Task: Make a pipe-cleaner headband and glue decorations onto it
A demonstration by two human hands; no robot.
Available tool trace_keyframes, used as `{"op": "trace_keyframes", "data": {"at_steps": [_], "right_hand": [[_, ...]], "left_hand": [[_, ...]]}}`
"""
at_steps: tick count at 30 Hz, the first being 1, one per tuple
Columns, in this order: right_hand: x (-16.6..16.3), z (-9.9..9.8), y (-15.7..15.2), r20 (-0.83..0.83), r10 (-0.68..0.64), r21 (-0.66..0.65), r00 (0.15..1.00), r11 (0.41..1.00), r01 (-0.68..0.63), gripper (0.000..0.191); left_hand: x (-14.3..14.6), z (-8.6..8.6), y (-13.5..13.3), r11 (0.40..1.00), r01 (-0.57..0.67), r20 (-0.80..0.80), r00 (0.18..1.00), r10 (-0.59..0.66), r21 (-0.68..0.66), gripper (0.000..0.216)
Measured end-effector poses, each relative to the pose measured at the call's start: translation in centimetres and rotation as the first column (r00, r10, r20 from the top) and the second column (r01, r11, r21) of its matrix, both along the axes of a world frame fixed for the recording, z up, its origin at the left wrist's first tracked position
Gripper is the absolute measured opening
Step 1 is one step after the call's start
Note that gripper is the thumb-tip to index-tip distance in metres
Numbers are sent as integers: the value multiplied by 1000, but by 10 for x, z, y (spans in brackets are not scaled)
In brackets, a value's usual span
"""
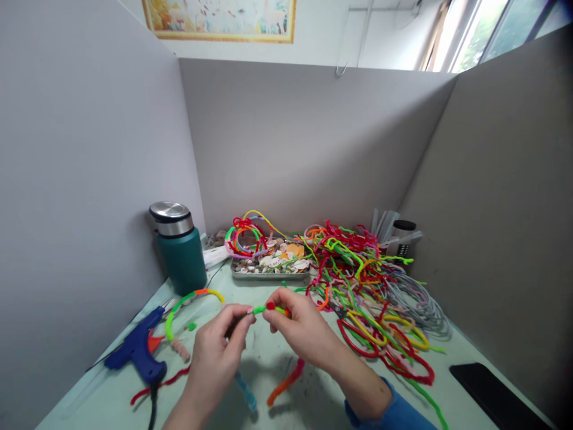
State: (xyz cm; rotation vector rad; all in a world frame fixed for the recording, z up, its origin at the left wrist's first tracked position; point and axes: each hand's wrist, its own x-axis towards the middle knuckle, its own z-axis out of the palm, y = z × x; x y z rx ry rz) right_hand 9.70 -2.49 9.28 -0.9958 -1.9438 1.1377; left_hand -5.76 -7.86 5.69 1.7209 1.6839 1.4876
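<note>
My left hand [221,340] and my right hand [299,325] meet above the table, both in a pinch. Between their fingertips runs a bright green pipe cleaner [259,310], with red and orange fuzz at the right fingers. Its remaining length is hidden by the hands. Below the left hand hangs a light-blue fuzzy end [246,393]; under the right, a pink-to-orange pipe cleaner end [285,384]. I cannot tell whether these join the held piece. Left of my left hand curves a fuzzy multicoloured arc [179,307] in green, orange and yellow, ending in pale pink.
A blue glue gun [138,349] lies left, near a teal bottle [181,257]. Behind the hands stands a metal tray [271,276] of small pieces, with coloured rings [246,239] on it. Tangled pipe cleaners [353,263], grey wire coils [416,301] and a black phone [492,394] occupy the right.
</note>
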Motion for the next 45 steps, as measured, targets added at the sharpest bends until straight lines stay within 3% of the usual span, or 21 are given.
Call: {"op": "trace_keyframes", "data": {"at_steps": [2, 5, 12, 22, 34, 40, 45], "right_hand": [[0, 0, 0, 9, 3, 10, 1000, 1000, -3, 4], [1, 1, 0, 11, 8, 16, 1000, 1000, -8, 4], [1, 2, -3, -19, 57, 48, 998, 997, -56, 3], [0, 0, -3, -63, 46, 114, 997, 993, -38, 4], [2, -1, 1, -77, 68, 123, 995, 991, -59, 5], [2, -2, 2, -68, 87, 165, 994, 983, -75, 3], [1, -5, 2, -74, 86, 220, 994, 973, -67, 3]], "left_hand": [[1, 1, 1, 994, 60, 173, 984, -44, -87, 21], [2, 5, 1, 986, 122, 367, 927, -73, -112, 29], [-1, 5, 0, 978, 144, 485, 873, -53, -153, 27], [-3, 3, -1, 990, 109, 391, 918, -65, -91, 26], [0, 9, -3, 992, 100, 443, 895, -57, -74, 36], [-3, 3, -2, 994, 51, 344, 939, -16, -94, 30], [-4, -1, -2, 994, 86, 358, 932, -57, -65, 26]]}}
